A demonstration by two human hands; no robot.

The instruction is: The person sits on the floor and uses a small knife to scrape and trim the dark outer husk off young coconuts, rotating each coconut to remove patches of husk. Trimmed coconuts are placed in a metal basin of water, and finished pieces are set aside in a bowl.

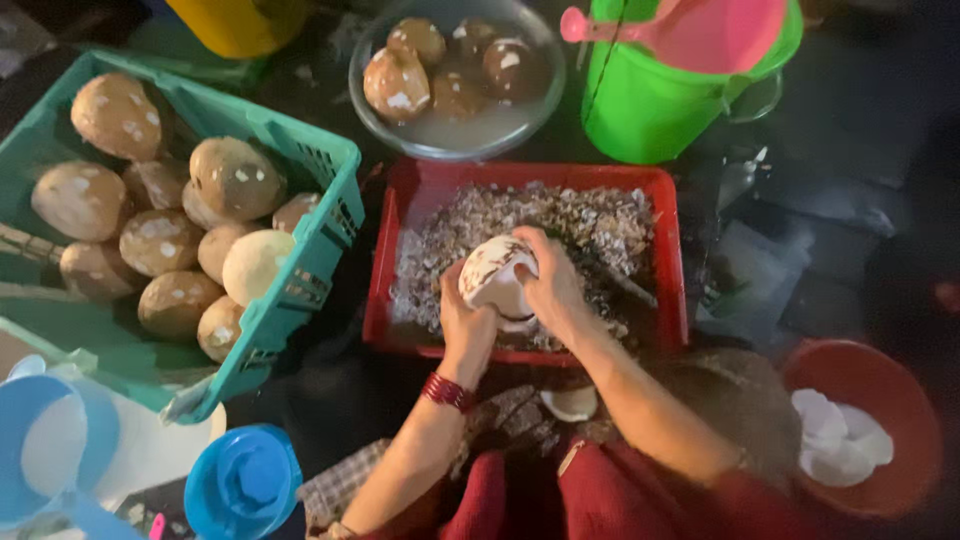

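Both hands close around 1 partly peeled coconut (497, 278), held over the middle of the red tray (672, 250). The left hand (466, 325) cups it from below with fingers curled tight against the white flesh; the right hand (552, 285) wraps over the top and right side, and whether it also holds a blade I cannot tell.

The likely trouble is a slip: the bared flesh looks wet, so the coconut could twist out of the grip and drop into the tray, scattering the brown shavings (590, 225) heaped there. Any cutting edge hidden under the right palm would sit very near the left fingers.

To the left, a teal crate (300, 150) holds about 10 brown-skinned coconuts (235, 178). At the far side, a clear bowl (455, 140) keeps roughly 5 more in cloudy water, beside a green bucket (640, 105) with a pink scoop (700, 30) resting in it. At the near right, a red basin (900, 400) contains white coconut pieces (840, 440). Blue lidded tubs (245, 480) stand at the near left.
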